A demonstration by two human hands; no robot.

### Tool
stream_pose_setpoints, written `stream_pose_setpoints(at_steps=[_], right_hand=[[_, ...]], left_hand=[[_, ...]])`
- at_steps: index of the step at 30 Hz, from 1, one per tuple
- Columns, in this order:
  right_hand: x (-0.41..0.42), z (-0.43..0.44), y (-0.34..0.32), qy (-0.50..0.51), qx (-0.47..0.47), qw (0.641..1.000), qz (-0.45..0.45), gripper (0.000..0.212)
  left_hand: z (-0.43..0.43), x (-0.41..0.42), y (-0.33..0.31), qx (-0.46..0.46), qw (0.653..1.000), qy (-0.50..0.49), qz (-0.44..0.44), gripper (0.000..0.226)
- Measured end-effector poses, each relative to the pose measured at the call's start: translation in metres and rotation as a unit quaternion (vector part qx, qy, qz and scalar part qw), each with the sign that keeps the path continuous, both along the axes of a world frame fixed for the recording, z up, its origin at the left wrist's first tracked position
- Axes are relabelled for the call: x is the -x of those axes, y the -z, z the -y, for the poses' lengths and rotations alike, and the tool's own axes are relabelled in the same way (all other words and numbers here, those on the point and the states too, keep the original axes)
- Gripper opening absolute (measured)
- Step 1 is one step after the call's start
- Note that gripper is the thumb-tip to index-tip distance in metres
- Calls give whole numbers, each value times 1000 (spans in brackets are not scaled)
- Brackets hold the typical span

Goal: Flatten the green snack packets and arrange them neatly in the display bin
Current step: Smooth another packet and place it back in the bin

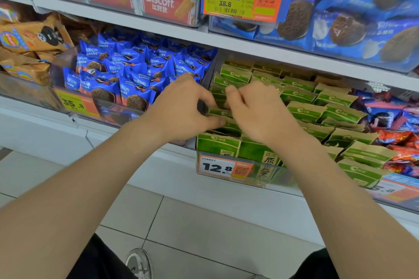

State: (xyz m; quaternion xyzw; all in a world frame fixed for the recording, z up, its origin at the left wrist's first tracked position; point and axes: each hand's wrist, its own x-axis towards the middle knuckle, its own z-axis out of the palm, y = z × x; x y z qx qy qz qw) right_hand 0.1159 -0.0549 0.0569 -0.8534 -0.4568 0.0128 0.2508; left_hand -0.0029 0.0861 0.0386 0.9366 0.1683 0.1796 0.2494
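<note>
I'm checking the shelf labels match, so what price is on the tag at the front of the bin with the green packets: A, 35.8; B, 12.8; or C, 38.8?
B: the price tag clipped to the clear front of the display bin, just below the green snack packets, reads 12.8.
</note>
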Motion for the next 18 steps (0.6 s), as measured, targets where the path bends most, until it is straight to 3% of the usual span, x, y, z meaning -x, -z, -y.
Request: stream_pose_setpoints(at_steps=[3, 8, 12, 14, 18], right_hand=[[-16, -2, 2, 39, -68, 996, 36, 19], [-25, -10, 0, 33, -13, 997, 67, 14], [-22, -20, -1, 51, 58, 976, 205, 18], [-21, -23, 1, 60, 83, 968, 229, 14], [-22, -21, 2, 64, 1, 976, 210, 13]], left_hand=[[4, 6, -5, 42, 998, 0, -45, 30], [-3, -1, 6, 50, 998, -10, -29, 54], [0, -5, 12, 42, 998, -18, -42, 37], [2, -6, 12, 32, 998, -25, -48, 44], [3, -10, 14, 16, 997, -45, -59, 50]])
